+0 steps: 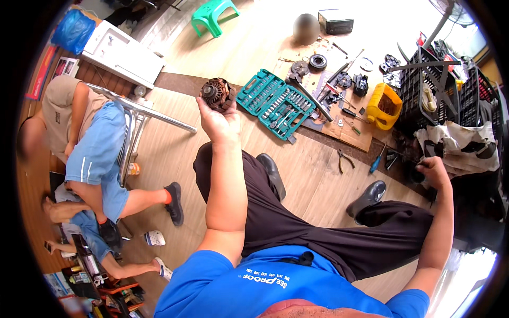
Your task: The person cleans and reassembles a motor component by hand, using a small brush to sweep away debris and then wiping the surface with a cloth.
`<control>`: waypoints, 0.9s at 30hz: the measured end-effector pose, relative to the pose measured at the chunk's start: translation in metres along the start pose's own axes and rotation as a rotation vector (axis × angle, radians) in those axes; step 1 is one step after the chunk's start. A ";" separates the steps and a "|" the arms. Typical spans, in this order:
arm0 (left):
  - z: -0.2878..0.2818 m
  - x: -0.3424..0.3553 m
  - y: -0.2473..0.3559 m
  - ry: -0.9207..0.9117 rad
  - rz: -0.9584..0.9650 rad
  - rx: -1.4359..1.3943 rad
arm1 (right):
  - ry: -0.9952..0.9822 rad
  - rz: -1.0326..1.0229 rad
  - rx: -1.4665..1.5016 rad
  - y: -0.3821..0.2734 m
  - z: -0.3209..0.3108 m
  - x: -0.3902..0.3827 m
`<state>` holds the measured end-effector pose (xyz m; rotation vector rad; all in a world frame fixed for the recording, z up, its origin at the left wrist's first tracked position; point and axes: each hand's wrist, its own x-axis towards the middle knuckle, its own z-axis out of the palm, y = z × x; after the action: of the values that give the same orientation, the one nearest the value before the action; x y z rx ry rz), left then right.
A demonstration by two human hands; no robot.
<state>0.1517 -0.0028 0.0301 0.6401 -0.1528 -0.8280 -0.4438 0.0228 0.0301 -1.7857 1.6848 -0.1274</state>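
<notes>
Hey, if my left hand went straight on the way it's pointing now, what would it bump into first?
Beyond the copper-wound part it holds, your left hand seems to line up with the green stool. Depth is unclear, so it might pass above the stool instead.

Bright blue short-sleeved cloth shirt (339,289): is bearing white printed lettering (265,279)
Loose dark cloth trousers (302,228): are creasing in folds
Glossy black low shoes (271,174): are reflecting light
Forearms (227,185): are showing bare
</notes>
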 end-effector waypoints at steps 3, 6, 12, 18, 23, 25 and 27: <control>-0.001 0.002 -0.003 0.026 -0.040 -0.025 | 0.020 0.008 0.026 0.000 0.001 -0.001; 0.004 -0.006 -0.011 0.003 -0.031 0.002 | -0.007 0.149 0.054 0.011 -0.007 -0.001; 0.008 -0.026 -0.035 -0.194 -0.181 -0.065 | 0.191 -0.063 -0.452 -0.026 -0.005 -0.011; 0.009 -0.059 -0.061 -0.328 -0.357 0.001 | 0.347 -0.520 0.065 -0.179 0.062 0.023; 0.008 -0.093 -0.081 -0.460 -0.479 0.101 | 0.109 -0.579 0.542 -0.222 0.134 0.043; 0.008 -0.102 -0.086 -0.483 -0.513 0.126 | 0.017 -0.531 0.551 -0.227 0.143 0.049; 0.008 -0.107 -0.090 -0.506 -0.532 0.150 | -0.078 -0.456 0.679 -0.228 0.148 0.054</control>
<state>0.0188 0.0255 -0.0037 0.6079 -0.5220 -1.4981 -0.1673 0.0183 0.0148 -1.5690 0.9758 -0.7256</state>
